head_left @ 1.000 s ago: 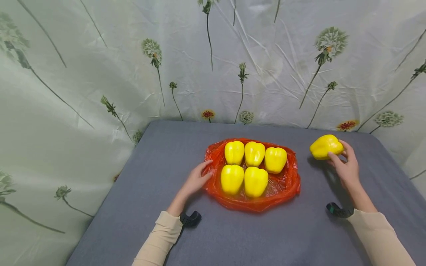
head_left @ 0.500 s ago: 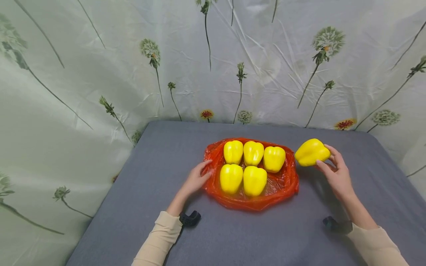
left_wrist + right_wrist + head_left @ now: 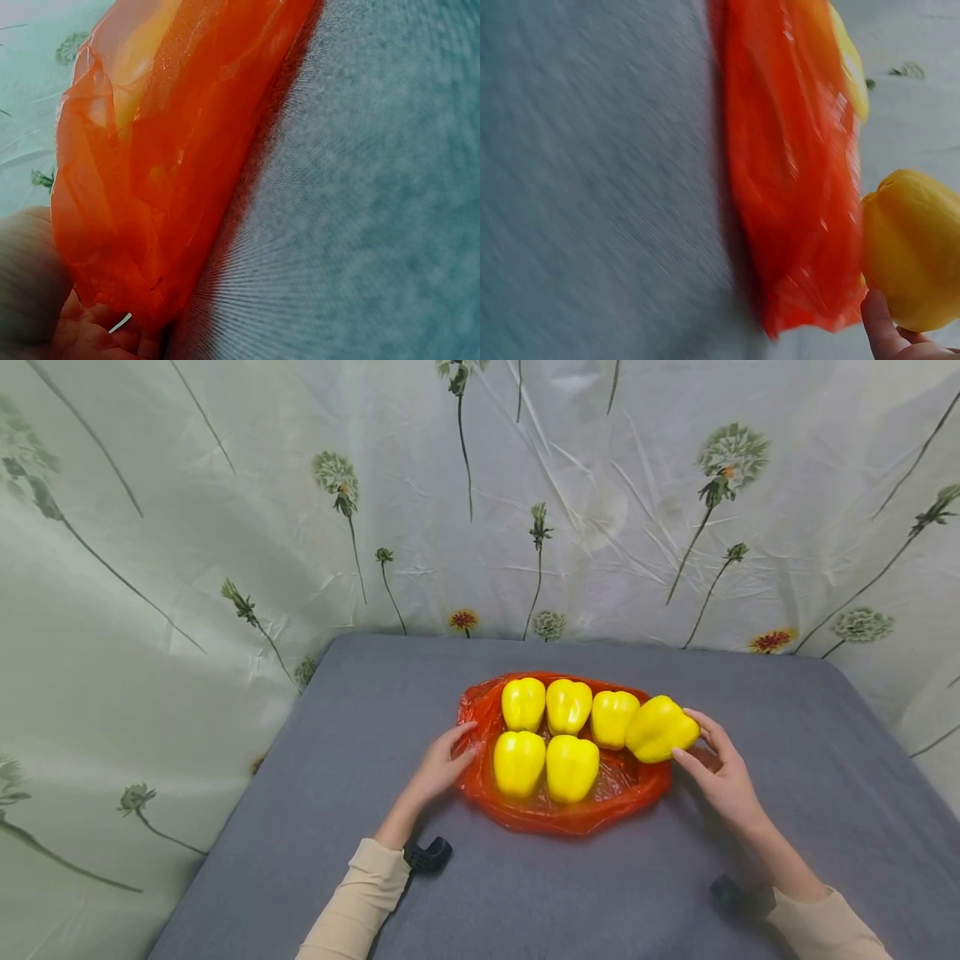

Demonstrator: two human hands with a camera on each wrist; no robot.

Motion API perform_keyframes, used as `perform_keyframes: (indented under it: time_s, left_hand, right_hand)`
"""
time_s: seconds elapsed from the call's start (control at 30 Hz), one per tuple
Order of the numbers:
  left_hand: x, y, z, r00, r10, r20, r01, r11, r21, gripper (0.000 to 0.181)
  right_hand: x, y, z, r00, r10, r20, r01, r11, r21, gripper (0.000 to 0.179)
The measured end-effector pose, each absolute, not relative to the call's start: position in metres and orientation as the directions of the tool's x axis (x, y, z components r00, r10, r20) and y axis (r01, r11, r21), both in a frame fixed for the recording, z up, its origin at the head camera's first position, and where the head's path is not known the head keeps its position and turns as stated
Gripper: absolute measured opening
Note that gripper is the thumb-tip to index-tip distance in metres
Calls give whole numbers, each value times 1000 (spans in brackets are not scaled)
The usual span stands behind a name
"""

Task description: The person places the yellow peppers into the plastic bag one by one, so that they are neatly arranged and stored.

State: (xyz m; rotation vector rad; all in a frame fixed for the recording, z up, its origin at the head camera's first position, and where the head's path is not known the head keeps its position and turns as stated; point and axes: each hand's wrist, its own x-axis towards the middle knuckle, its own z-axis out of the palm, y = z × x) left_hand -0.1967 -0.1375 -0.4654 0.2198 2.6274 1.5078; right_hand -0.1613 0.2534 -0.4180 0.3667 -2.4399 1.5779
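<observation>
A red plastic bag (image 3: 570, 820) lies spread with its mouth wide, and several yellow bell peppers (image 3: 520, 764) stand inside it in two rows. At the bag's left rim, my left hand (image 3: 438, 766) grips the film between thumb and fingers; the left wrist view shows the red film (image 3: 172, 172) running down into the fingers. My right hand (image 3: 727, 781) holds another yellow bell pepper (image 3: 662, 729) by one end, tilted, over the bag's right rim. That pepper (image 3: 915, 251) is level with the rim in the right wrist view, thumb and fingers at its lower side.
A grey cloth-covered table (image 3: 600, 902) carries the bag. Behind it and along the left side hangs a pale curtain (image 3: 420, 510) printed with dandelions. Each wrist wears a dark camera strap, such as the left strap (image 3: 427, 855).
My right hand has carried its bell pepper leftward from beside the bag to over its right rim. The left hand has stayed at the left rim.
</observation>
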Motion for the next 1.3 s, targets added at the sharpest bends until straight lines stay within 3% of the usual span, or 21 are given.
perform_keyframes:
  time_s: [0.23, 0.57, 0.8, 1.1, 1.3]
  left_hand:
    - [-197, -138, -466, -983, 182, -4, 88, 491, 867, 48]
    - [-198, -138, -466, -983, 184, 9, 101, 497, 862, 48]
    - [-197, -137, -464, -983, 183, 1, 93, 493, 865, 48]
    - [-197, -136, -464, -983, 182, 27, 119, 513, 850, 47]
    - [-197, -135, -462, -980, 187, 64, 154, 519, 840, 46]
  right_hand:
    - [-157, 243, -429, -913, -199, 357, -404, 315, -859, 60]
    - [-155, 240, -433, -912, -268, 312, -407, 482, -776, 58]
    - [-153, 245, -434, -918, -363, 161, -341, 513, -787, 56]
    - [-161, 249, -424, -881, -472, -21, -318, 626, -713, 55]
    - [-169, 250, -419, -841, -519, -153, -256, 630, -733, 54]
